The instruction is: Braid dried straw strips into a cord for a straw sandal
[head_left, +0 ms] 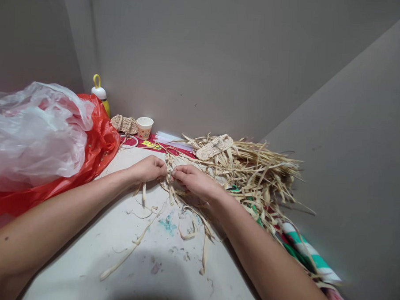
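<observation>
Near the back of the white table, my left hand (150, 169) is closed in a pinch on pale straw strands (170, 186). Just to its right, my right hand (194, 180) pinches the same bundle, its fingertips almost touching the left ones. The strands run up between both hands and hang down onto the table, where their ends spread out. Several loose strips lie nearer to me, one long strip (125, 257) at the front left. The exact hold of the fingertips is too small to make out.
A large straw pile (265, 170) lies at the right, with a woven sole (215, 146) on it. Behind are another woven piece (124, 124), a paper cup (144, 129) and a yellow-and-white bottle (99, 92). Plastic bags (38, 138) fill the left. Grey walls enclose the table (93, 242).
</observation>
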The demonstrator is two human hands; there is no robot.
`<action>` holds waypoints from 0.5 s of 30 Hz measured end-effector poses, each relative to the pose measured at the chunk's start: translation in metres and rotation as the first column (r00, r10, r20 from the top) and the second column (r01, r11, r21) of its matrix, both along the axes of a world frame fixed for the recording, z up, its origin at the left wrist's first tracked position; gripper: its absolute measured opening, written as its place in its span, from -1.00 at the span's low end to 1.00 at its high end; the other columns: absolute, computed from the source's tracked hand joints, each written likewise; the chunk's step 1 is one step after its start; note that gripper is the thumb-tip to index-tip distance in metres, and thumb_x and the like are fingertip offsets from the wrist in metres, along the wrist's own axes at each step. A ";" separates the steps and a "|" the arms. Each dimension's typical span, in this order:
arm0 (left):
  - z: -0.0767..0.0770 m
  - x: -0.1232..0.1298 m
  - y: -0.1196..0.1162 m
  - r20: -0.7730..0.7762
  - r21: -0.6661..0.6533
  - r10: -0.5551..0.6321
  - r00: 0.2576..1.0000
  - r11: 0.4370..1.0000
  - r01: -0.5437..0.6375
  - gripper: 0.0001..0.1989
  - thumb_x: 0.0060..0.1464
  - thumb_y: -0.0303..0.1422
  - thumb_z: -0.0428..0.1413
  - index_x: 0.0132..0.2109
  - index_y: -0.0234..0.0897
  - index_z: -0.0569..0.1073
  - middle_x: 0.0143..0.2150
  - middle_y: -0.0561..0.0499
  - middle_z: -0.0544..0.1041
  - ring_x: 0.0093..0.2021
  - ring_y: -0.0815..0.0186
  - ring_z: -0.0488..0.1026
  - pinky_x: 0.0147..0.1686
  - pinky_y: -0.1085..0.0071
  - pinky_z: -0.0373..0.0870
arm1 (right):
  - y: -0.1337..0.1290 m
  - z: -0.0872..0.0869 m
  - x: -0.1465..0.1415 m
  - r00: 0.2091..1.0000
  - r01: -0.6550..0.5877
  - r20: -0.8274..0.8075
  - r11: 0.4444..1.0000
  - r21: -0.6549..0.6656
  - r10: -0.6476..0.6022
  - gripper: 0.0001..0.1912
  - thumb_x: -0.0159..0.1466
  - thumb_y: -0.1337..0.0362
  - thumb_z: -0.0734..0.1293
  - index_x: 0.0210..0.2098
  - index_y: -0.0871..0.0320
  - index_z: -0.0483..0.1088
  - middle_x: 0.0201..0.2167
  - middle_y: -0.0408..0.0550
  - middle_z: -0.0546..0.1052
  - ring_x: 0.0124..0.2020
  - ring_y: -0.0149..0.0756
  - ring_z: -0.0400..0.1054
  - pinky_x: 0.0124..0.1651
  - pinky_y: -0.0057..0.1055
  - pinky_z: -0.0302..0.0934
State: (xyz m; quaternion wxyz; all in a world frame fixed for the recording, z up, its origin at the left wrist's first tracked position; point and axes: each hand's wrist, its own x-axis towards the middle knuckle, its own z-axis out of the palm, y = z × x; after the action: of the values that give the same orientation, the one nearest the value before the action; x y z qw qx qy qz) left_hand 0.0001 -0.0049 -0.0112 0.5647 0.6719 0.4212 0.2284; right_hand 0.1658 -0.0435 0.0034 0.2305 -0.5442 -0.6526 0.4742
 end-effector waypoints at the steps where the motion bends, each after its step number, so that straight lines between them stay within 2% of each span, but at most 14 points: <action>1: 0.000 0.000 0.000 0.009 -0.008 -0.003 1.000 1.000 0.003 -0.82 -0.11 -0.36 0.07 -0.59 -0.34 0.33 -0.69 0.15 0.28 -0.70 0.56 0.05 -0.67 0.54 -0.10 | -0.002 -0.001 -0.004 0.999 0.012 -0.042 1.000 -0.021 -0.013 -0.78 0.18 0.21 0.17 -0.51 0.19 0.30 -0.75 -0.31 0.10 -0.74 -0.53 -0.11 -0.67 -0.53 -0.21; 3: 0.001 0.000 0.000 0.031 -0.046 -0.002 1.000 0.999 0.003 -0.82 -0.09 -0.38 0.06 -0.58 -0.35 0.34 -0.69 0.15 0.28 -0.71 0.57 0.03 -0.68 0.54 -0.12 | -0.006 -0.003 -0.011 0.998 0.032 -0.059 0.999 -0.027 -0.033 -0.77 0.18 0.23 0.16 -0.54 0.18 0.29 -0.76 -0.29 0.14 -0.75 -0.53 -0.08 -0.67 -0.52 -0.20; 5: 0.003 0.000 0.000 0.056 -0.099 0.011 0.998 0.995 -0.006 -0.84 -0.08 -0.40 0.06 -0.55 -0.35 0.36 -0.69 0.14 0.30 -0.73 0.57 0.04 -0.70 0.54 -0.13 | -0.010 -0.005 -0.017 0.999 0.043 0.013 0.999 0.023 -0.044 -0.76 0.18 0.26 0.16 -0.58 0.18 0.28 -0.76 -0.23 0.23 -0.74 -0.51 0.00 -0.65 -0.52 -0.14; 8: 0.006 -0.001 0.001 0.099 -0.162 0.028 0.995 0.987 -0.012 -0.87 -0.09 -0.39 0.10 -0.51 -0.36 0.38 -0.65 0.12 0.34 -0.73 0.58 0.06 -0.72 0.53 -0.14 | -0.013 -0.006 -0.021 0.977 0.016 0.202 0.975 0.224 -0.062 -0.70 0.17 0.29 0.17 -0.68 0.17 0.21 -0.74 -0.17 0.29 -0.69 -0.48 0.07 -0.59 -0.50 -0.09; 11: 0.008 -0.002 0.002 0.132 -0.224 0.023 0.991 0.975 0.007 -0.85 -0.08 -0.36 0.12 -0.50 -0.37 0.39 -0.64 0.12 0.34 -0.74 0.59 0.05 -0.73 0.53 -0.16 | -0.015 -0.007 -0.022 0.929 -0.054 0.356 0.911 0.408 -0.105 -0.68 0.19 0.30 0.16 -0.68 0.17 0.21 -0.72 -0.14 0.30 -0.65 -0.44 0.06 -0.54 -0.46 -0.11; 15: 0.010 -0.003 0.002 0.161 -0.269 0.017 0.987 0.963 0.028 -0.83 -0.06 -0.35 0.14 -0.51 -0.36 0.38 -0.68 0.16 0.28 -0.76 0.59 0.03 -0.74 0.53 -0.17 | -0.017 -0.004 -0.022 0.852 -0.097 0.502 0.898 0.428 -0.148 -0.68 0.25 0.27 0.13 -0.57 0.18 0.35 -0.59 -0.02 0.45 -0.59 -0.38 0.17 -0.49 -0.42 -0.09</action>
State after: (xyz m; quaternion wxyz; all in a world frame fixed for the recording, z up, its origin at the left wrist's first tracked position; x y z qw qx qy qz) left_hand -0.0033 -0.0029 -0.0014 0.6842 0.5689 0.3993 0.2208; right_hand 0.1437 -0.0608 -0.0009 0.1674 -0.5951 -0.7724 0.1458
